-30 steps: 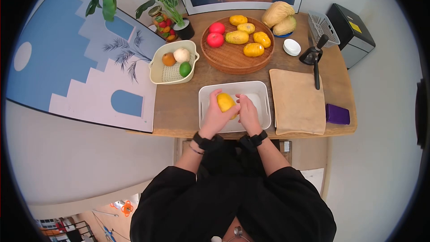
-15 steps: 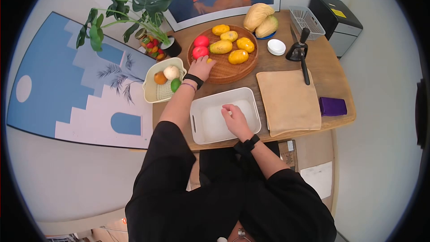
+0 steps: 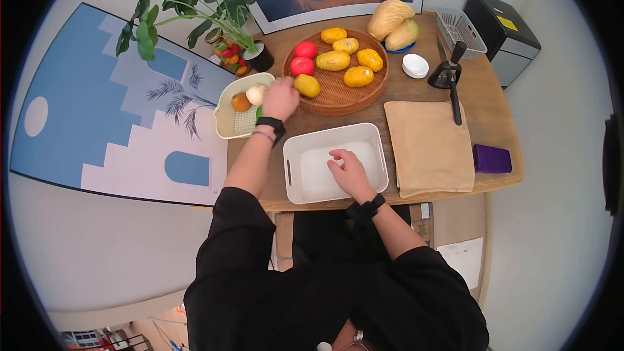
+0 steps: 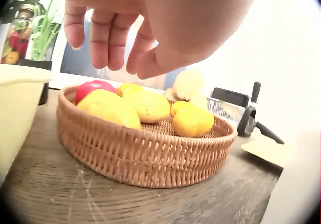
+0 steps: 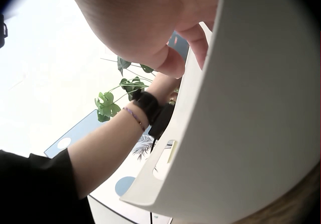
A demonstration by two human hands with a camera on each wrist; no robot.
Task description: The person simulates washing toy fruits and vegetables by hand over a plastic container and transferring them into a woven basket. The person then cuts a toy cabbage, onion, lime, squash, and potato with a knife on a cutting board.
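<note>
My left hand (image 3: 281, 99) hovers between the wicker tray (image 3: 338, 108) and the cream basket (image 3: 224, 129). In the left wrist view its loosely bent fingers (image 4: 116, 43) hang above the tray with nothing in them. A yellow, mango-like fruit (image 3: 307, 86) lies at the tray's near left, beside two red fruits (image 3: 301, 66). Several more yellow fruits (image 3: 333, 60) lie farther in. My right hand (image 3: 351, 175) is over the right part of a white bin (image 3: 302, 188), fingers loosely bent and holding nothing.
The cream basket holds a brown fruit (image 3: 241, 102), a white one (image 3: 256, 94) and a partly hidden green one (image 3: 259, 112). To the right lie a tan cloth (image 3: 429, 149), a black-handled tool (image 3: 448, 78) and a purple pouch (image 3: 492, 159). White bowls (image 3: 415, 65) stand behind.
The left hand carried the yellow fruit from above the white bin to the wicker tray, let go of it there and drew left toward the cream basket. The right hand stayed over the bin.
</note>
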